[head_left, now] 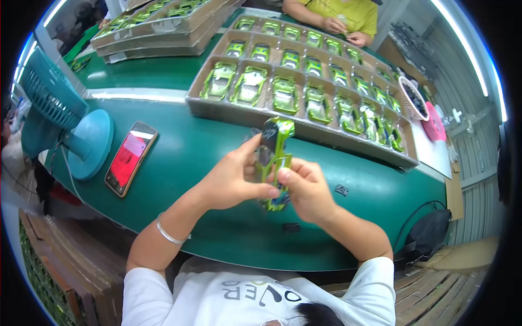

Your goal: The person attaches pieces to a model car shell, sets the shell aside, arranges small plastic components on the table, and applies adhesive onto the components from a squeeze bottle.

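Observation:
Both my hands meet over the green table (179, 155), holding a bright green toy car body (283, 142) on edge. My left hand (228, 176) grips it from the left, fingers beside a dark part at its upper end and thumb stretched across its lower part. From the other side, my right hand (311, 191) pinches the green shell, thumb on its near face. A smoky, see-through piece appears next to my left fingers, partly covered and blurred. Two small black parts (341, 189) lie apart on the table near my right hand.
Beyond my hands stands a divided cardboard tray (310, 130) full of green car bodies. Stacked trays (157, 48), a teal fan (89, 144) and a phone (131, 157) are leftward. At right are a basket (413, 98) and black bag-like object (429, 228). Someone in yellow (348, 16) sits opposite.

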Available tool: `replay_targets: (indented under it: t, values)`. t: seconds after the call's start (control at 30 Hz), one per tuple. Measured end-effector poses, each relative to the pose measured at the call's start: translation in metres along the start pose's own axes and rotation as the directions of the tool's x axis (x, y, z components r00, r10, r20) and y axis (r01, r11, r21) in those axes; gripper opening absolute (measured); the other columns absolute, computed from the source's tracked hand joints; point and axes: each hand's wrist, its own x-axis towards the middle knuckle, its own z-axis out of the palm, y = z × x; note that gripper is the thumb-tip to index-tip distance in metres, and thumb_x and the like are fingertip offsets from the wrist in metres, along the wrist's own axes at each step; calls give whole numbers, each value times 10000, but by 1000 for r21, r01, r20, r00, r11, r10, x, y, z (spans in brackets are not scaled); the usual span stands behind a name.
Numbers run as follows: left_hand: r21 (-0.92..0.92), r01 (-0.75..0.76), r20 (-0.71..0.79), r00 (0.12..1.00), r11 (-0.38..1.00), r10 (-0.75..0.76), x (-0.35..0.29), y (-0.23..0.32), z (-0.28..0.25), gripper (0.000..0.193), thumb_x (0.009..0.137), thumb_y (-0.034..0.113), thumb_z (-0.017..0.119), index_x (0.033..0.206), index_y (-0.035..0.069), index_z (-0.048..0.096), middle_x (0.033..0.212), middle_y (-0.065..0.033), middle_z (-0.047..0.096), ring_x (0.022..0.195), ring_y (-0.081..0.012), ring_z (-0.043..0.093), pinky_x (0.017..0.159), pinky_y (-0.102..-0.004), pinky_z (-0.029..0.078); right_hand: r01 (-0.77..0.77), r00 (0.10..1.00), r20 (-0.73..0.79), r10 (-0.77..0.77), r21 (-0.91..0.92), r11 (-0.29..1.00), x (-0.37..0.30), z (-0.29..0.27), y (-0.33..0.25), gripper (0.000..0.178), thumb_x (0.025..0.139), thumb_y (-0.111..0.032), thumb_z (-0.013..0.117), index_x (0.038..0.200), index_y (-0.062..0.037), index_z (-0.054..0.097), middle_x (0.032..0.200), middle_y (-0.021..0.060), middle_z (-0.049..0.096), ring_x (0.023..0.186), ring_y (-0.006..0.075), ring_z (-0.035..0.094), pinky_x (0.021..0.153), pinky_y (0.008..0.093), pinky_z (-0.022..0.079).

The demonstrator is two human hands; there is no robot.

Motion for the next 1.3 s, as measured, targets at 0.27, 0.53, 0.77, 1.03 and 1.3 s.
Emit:
replay_targets:
  t: [0.27,0.53,0.77,1.03,1.3]
  values:
    - [171,-103,-119,985,980,124,6,-14,9,897,642,206,751,1326,6,205,1123,-146,499,1020,-233,519,880,-339,415,-85,996,28,85,-12,996,6,-10,-11,257,864,-224,546,954,14,579,867,44,591,781,95,526,715,255,424]
    - [281,-25,-220,971,959,90,8,-7,17,958,613,332,750,1315,-17,200,1123,-193,496,1034,-286,514,883,-339,400,-65,998,9,65,227,972,5,-4,-8,293,881,-224,503,1054,12,513,988,82,584,879,139,557,789,284,438]
    - [452,-66,-276,938,889,210,4,-6,13,956,612,315,725,1311,-31,172,962,-204,576,862,-328,597,753,-354,473,-117,991,99,91,300,947,10,-6,-6,354,868,-301,519,1053,1,509,1016,79,573,917,163,546,833,313,419]
    - [541,-75,-237,942,838,238,5,-10,15,946,617,318,725,1320,-13,185,1064,-184,540,965,-290,561,838,-330,434,-108,994,8,112,325,939,11,-11,-5,296,856,-305,541,956,-26,536,948,58,569,869,153,534,778,309,423]
    - [453,-96,-185,962,886,199,4,-8,19,952,612,305,725,1314,-19,170,1018,-222,544,907,-355,575,786,-368,461,-17,999,34,8,277,961,5,-9,-4,297,833,-297,577,957,-31,536,928,52,575,858,142,537,765,293,431]
